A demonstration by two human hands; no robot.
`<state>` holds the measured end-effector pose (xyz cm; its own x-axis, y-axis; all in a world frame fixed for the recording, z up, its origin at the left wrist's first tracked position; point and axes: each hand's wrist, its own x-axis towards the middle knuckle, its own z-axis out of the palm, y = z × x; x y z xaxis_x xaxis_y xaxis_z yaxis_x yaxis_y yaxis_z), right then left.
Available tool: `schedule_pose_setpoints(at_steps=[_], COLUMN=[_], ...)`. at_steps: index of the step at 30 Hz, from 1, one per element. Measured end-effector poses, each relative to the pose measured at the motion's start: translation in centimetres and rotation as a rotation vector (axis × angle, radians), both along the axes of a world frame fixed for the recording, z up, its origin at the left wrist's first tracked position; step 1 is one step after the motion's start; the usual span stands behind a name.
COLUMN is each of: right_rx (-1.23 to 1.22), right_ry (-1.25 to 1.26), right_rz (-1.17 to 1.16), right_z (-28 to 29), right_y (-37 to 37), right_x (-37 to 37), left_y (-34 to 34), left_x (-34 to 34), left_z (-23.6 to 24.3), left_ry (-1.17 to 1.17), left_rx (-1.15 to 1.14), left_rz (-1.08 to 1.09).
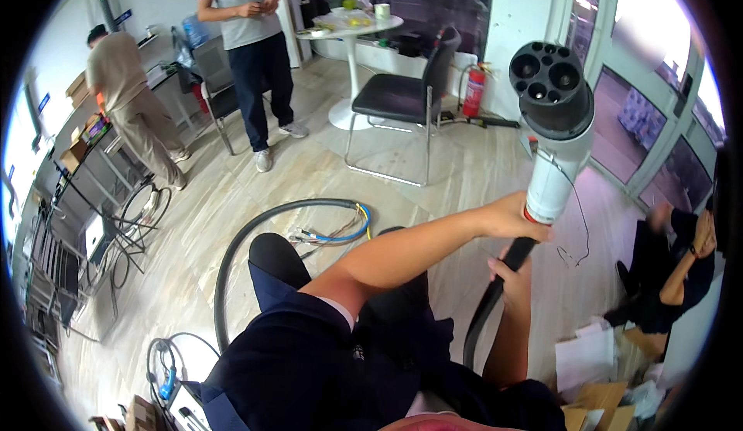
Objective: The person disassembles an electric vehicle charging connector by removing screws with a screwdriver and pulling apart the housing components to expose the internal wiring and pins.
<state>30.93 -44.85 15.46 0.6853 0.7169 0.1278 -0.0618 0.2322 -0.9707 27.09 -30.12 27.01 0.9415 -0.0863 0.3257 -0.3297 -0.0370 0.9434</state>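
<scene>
A white and black EV charging connector (551,172) points upward on my right, its dark face dotted with several round sockets. My left hand (512,216) reaches across and is closed around the connector's lower end, by a red ring. Just below, my right hand (512,272) grips the thick black cable (486,307) that comes out of the connector. A thin dark wire (584,222) dangles from the connector's side. On the floor before my knees, the black cable curves round and ends in loose coloured wires (348,234). My sleeves and body hide part of the cable.
A black chair (395,98), a round white table (352,32) and a red fire extinguisher (474,94) stand ahead. Two people stand at the left; another person (673,268) sits low at the right. Cardboard (600,396) lies lower right, a blue-ended cable (168,383) lower left.
</scene>
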Motion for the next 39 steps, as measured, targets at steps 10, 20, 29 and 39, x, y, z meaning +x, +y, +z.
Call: schedule_pose_setpoints(at_steps=[10,20,29,39], right_rx=[-0.157,-0.124,-0.200,-0.274], right_ry=[-0.178,-0.152,-0.227,-0.311], right_rz=[-0.075,-0.184,-0.114,-0.191], right_z=[-0.5,-3.6,-2.7,-3.8], right_y=[-0.4,1.3,1.0,1.3], right_x=[1.3,-0.1,0.7,0.4], left_y=[-0.9,0.0,0.9,0.2], left_x=[-1.5,-2.5,-4.3,-3.7], left_z=[-0.2,-3.1,-1.4,-5.2], left_ry=[-0.197,-0.239,-0.116,-0.271], left_rx=[-0.075,-0.161,-0.246,-0.302], left_rz=[0.355,0.281,0.238,0.330])
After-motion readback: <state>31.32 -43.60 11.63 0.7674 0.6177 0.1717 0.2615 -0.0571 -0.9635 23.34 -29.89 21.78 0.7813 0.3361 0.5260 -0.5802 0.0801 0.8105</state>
